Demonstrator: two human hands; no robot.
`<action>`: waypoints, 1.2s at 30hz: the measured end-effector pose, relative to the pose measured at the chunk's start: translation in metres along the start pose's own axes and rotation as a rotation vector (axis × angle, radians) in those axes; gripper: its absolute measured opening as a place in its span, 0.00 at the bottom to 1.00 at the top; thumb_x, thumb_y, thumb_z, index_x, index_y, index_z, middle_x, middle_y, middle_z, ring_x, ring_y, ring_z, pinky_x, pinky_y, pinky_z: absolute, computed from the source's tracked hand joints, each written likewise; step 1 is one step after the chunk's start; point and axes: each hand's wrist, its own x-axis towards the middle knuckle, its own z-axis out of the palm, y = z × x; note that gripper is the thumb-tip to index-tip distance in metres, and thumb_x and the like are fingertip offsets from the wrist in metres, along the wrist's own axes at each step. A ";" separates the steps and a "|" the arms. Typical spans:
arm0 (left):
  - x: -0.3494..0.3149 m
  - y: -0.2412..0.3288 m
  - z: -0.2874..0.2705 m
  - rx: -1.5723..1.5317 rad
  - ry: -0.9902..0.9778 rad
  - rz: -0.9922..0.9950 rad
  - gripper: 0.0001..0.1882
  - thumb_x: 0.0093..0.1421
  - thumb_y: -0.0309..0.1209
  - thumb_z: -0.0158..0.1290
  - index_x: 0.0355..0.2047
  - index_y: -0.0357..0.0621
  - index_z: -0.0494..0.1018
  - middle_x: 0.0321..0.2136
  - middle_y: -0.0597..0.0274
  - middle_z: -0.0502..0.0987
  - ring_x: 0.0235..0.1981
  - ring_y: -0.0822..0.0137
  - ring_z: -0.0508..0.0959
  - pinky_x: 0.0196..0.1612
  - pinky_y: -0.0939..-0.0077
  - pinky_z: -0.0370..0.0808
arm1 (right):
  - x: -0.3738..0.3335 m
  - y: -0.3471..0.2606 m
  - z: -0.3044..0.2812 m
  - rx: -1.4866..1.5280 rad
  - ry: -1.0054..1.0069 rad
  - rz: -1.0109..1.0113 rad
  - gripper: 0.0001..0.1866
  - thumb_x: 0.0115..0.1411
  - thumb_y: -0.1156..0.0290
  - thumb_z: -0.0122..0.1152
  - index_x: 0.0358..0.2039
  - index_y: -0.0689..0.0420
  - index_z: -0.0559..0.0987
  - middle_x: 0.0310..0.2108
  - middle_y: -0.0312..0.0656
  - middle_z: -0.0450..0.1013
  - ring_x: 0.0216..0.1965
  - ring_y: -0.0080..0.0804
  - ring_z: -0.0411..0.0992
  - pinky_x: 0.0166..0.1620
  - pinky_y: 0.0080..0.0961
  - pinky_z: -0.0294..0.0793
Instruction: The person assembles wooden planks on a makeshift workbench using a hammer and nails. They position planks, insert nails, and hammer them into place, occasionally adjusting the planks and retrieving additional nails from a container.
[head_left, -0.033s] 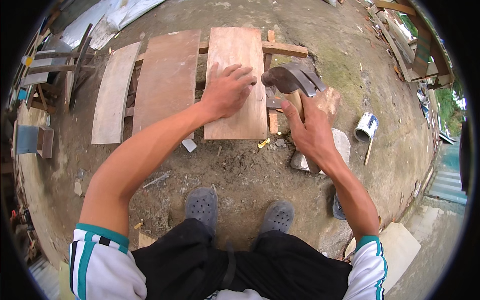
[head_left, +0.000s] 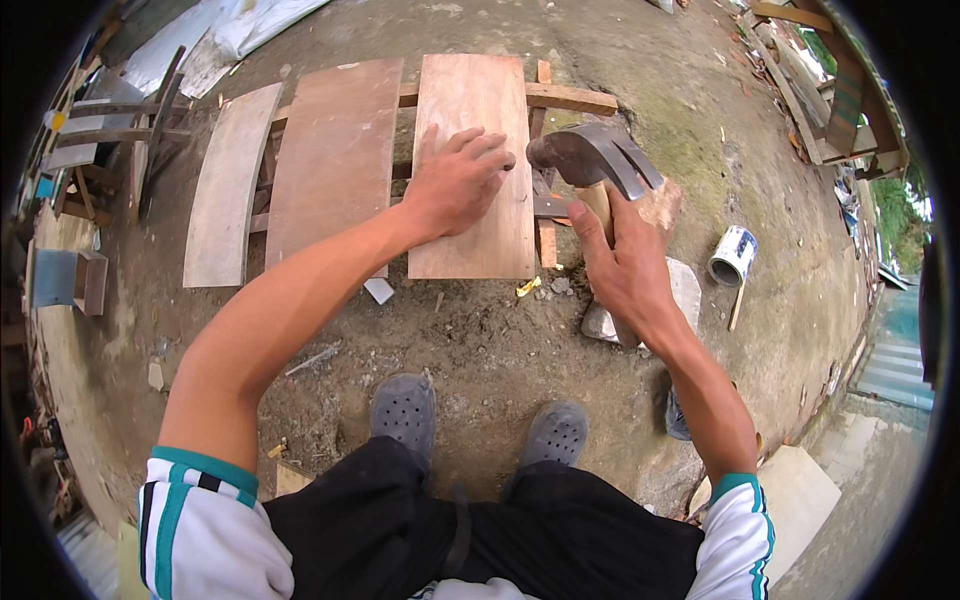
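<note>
Right fingers [head_left: 620,205] clasp a hammer [head_left: 592,158]; curled left fingers [head_left: 482,143] touch board [head_left: 470,95].

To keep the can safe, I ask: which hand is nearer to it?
Right. The right hand, gripping the hammer, is left of the can with a gap between; the left hand, on a board, is farther left.

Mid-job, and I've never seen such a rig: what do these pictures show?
There is no machine: these are a person's bare hands. A wide fisheye camera, worn on the head, looks down, so straight edges bend. The left hand rests on the rightmost board, one of three lying across wooden beams; whether it pinches anything is unclear. The right hand grips a hammer, its metal end near that board's right edge. A white-and-blue can lies on the ground.
</note>
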 end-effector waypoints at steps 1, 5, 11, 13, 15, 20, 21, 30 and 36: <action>0.001 0.001 0.000 -0.011 -0.005 0.002 0.16 0.69 0.36 0.48 0.56 0.57 0.74 0.65 0.64 0.68 0.70 0.55 0.61 0.71 0.30 0.48 | -0.003 0.005 0.002 0.022 0.038 -0.051 0.28 0.73 0.48 0.51 0.51 0.65 0.74 0.34 0.61 0.78 0.36 0.52 0.78 0.42 0.47 0.73; 0.005 0.010 0.002 -0.007 -0.010 0.005 0.14 0.69 0.36 0.49 0.54 0.55 0.74 0.66 0.63 0.67 0.70 0.54 0.61 0.71 0.33 0.49 | 0.000 0.041 0.022 -0.175 -0.071 0.008 0.28 0.73 0.47 0.51 0.49 0.65 0.73 0.31 0.57 0.77 0.30 0.47 0.78 0.36 0.45 0.74; 0.001 0.002 0.000 0.017 -0.012 -0.002 0.14 0.70 0.36 0.49 0.54 0.53 0.74 0.67 0.64 0.67 0.71 0.54 0.61 0.72 0.33 0.48 | 0.006 0.007 -0.003 0.025 0.019 0.014 0.26 0.73 0.48 0.51 0.47 0.64 0.71 0.26 0.51 0.74 0.25 0.42 0.74 0.29 0.40 0.71; 0.002 0.003 0.000 0.011 -0.017 0.001 0.15 0.70 0.37 0.49 0.54 0.53 0.74 0.67 0.64 0.67 0.71 0.54 0.61 0.72 0.34 0.48 | 0.001 0.006 -0.009 0.021 0.082 -0.051 0.24 0.74 0.48 0.50 0.47 0.61 0.71 0.24 0.43 0.71 0.22 0.31 0.72 0.25 0.34 0.70; 0.003 0.004 -0.001 0.007 -0.020 -0.003 0.14 0.70 0.37 0.49 0.54 0.53 0.74 0.67 0.64 0.67 0.71 0.54 0.61 0.72 0.33 0.48 | -0.003 0.020 0.004 0.014 0.016 -0.016 0.24 0.74 0.49 0.50 0.48 0.61 0.72 0.24 0.44 0.72 0.25 0.33 0.73 0.28 0.36 0.71; 0.003 0.005 0.001 -0.002 -0.026 -0.008 0.14 0.70 0.36 0.48 0.53 0.53 0.74 0.67 0.63 0.67 0.71 0.54 0.61 0.72 0.33 0.48 | 0.003 0.021 0.009 -0.074 -0.111 0.105 0.26 0.73 0.49 0.52 0.50 0.64 0.72 0.28 0.48 0.73 0.31 0.40 0.74 0.37 0.43 0.72; 0.004 0.004 0.001 -0.003 -0.019 -0.002 0.14 0.70 0.37 0.48 0.53 0.53 0.74 0.67 0.64 0.67 0.71 0.54 0.61 0.72 0.33 0.48 | 0.004 0.020 0.004 -0.065 -0.030 0.049 0.25 0.73 0.48 0.51 0.50 0.61 0.73 0.28 0.45 0.73 0.30 0.36 0.73 0.35 0.39 0.72; 0.005 0.009 0.001 0.006 -0.019 0.003 0.14 0.71 0.37 0.48 0.54 0.53 0.73 0.67 0.63 0.67 0.71 0.53 0.61 0.73 0.35 0.47 | 0.010 0.042 0.017 0.074 0.075 -0.127 0.25 0.74 0.47 0.48 0.47 0.61 0.70 0.24 0.39 0.71 0.23 0.25 0.71 0.22 0.27 0.70; -0.001 0.000 -0.002 -0.013 -0.033 0.001 0.14 0.71 0.36 0.47 0.54 0.52 0.73 0.67 0.62 0.67 0.71 0.53 0.61 0.72 0.36 0.48 | 0.011 0.009 -0.010 -0.006 0.062 0.032 0.25 0.74 0.48 0.49 0.50 0.60 0.71 0.26 0.44 0.73 0.27 0.30 0.74 0.29 0.34 0.74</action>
